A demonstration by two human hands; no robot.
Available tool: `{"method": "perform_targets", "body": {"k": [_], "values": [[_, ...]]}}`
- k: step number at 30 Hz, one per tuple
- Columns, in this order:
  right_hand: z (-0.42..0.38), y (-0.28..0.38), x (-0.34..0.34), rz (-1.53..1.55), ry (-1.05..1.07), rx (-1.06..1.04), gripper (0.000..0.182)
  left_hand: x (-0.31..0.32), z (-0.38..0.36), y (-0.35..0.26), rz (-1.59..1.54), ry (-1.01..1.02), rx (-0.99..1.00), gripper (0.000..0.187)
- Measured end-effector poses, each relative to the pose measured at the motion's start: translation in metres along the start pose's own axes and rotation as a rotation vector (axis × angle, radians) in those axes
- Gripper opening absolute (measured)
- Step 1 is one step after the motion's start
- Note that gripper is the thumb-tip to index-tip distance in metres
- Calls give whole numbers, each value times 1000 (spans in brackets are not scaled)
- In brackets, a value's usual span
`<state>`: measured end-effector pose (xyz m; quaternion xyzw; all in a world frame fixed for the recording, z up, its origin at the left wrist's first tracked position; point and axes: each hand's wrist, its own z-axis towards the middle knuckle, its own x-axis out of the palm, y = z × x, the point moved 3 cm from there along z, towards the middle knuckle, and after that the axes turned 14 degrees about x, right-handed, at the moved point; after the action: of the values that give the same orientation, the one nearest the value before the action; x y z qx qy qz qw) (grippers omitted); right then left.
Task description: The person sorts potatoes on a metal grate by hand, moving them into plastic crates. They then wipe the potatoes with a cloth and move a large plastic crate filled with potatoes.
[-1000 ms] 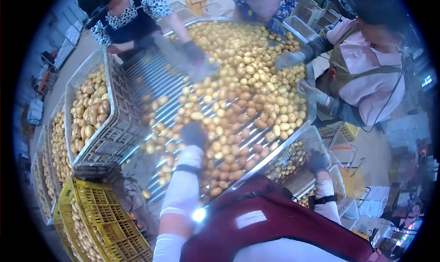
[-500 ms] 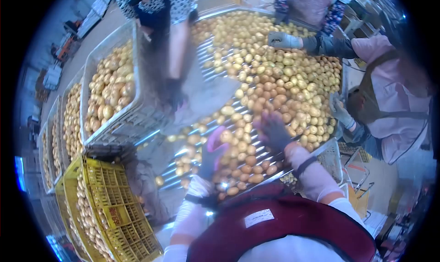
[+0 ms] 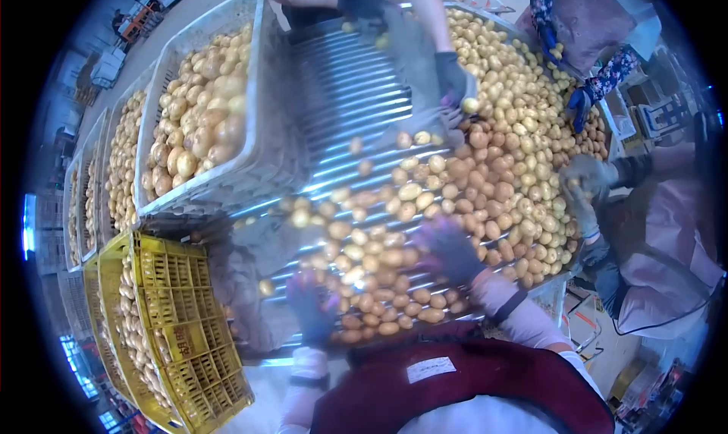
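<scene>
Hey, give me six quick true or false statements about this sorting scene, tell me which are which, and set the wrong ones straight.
1. The left hand is beside potatoes on the table. True.
2. The yellow crate is left of the left hand in the picture. True.
3. Potatoes cover the whole table. False: its upper-left part is mostly bare.
4. The right hand is inside the yellow crate. False: the right hand is at the potatoes on the table.
5. The wearer's apron is dark red. True.
6. The big grey crate is empty. False: the big grey crate holds potatoes.
</scene>
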<state>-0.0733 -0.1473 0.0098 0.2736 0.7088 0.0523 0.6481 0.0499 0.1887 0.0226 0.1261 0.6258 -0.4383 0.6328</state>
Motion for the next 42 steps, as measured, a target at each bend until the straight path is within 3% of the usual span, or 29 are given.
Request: {"method": "perform_targets", "body": {"k": [1, 3, 5, 8, 11, 13, 15, 17, 18, 19, 20, 21, 22, 24, 25, 26, 28, 31, 32, 33, 35, 36, 38, 39, 40, 42], "values": [[8, -24, -6, 49, 20, 137, 60, -1, -9, -9, -162, -26, -46, 85], [17, -68, -17, -126, -247, 112, 64, 6, -11, -18, -169, -14, -38, 84], [25, -95, -39, -177, -243, 187, 66, 24, -11, -20, 147, 70, 57, 82], [32, -103, -39, -278, -280, 301, 67, 64, 14, -46, -324, 200, 130, 76], [35, -98, -36, -298, -276, 365, 69, 104, 50, -126, -953, 296, 232, 65], [26, -102, -45, -289, -276, 358, 70, 96, 76, -126, -1148, 252, 253, 58], [8, -103, -61, -279, -295, 376, 70, 72, 97, -112, -1148, 99, 197, 53], [-25, -123, -70, -302, -380, 460, 69, 33, 107, -71, -867, -91, 131, 60], [-47, -145, -68, -332, -445, 519, 69, 8, 107, -37, -546, -199, 76, 64], [-68, -162, -65, -311, -578, 546, 55, -20, 100, 7, -99, -257, -38, 68], [-75, -176, -53, -411, -680, 417, 55, -43, 90, 49, 316, -237, -221, 72], [-87, -185, -48, -521, -772, 295, 55, -56, 83, 87, 467, -186, -379, 77], [-104, -199, -41, -642, -850, 175, 54, -64, 77, 116, 494, -139, -492, 81], [-97, -190, -45, -140, -749, 753, 58, -44, 63, 148, 122, -193, -558, 71], [-91, -182, -43, -339, -867, 594, 59, -25, 70, 131, 80, -194, -523, 63], [-82, -176, -45, -427, -849, 775, 60, -8, 82, 111, 42, -209, -492, 55], [-90, -188, -46, -297, -849, 875, 55, 11, 101, 76, -11, -270, -452, 45], [-62, -202, -39, -192, -871, 1025, 51, 46, 118, 38, -41, -390, -210, 47], [-59, -202, -39, -201, -867, 1049, 51, 107, 100, 61, 441, -427, 8, 47], [-59, -204, -38, -210, -864, 1075, 51, 92, 117, 9, 209, -126, -129, 48], [-61, -224, -24, -203, -752, 1082, 52, 134, 111, -10, 9, -242, 133, 50], [-65, -253, -5, -187, -644, 1059, 53, 134, 112, -22, -10, -204, 172, 52], [-58, -260, -7, -92, -653, 909, 53, 128, 115, -53, -40, -134, 254, 57], [-52, -244, -14, -12, -763, 782, 52, 87, 125, -91, -273, -250, 61, 63], [-44, -225, -23, 68, -869, 650, 52, 60, 129, -116, -336, -227, 134, 67], [-24, -169, -67, 986, -1026, 468, 46, 28, 127, -152, -450, -170, 276, 73]]}}
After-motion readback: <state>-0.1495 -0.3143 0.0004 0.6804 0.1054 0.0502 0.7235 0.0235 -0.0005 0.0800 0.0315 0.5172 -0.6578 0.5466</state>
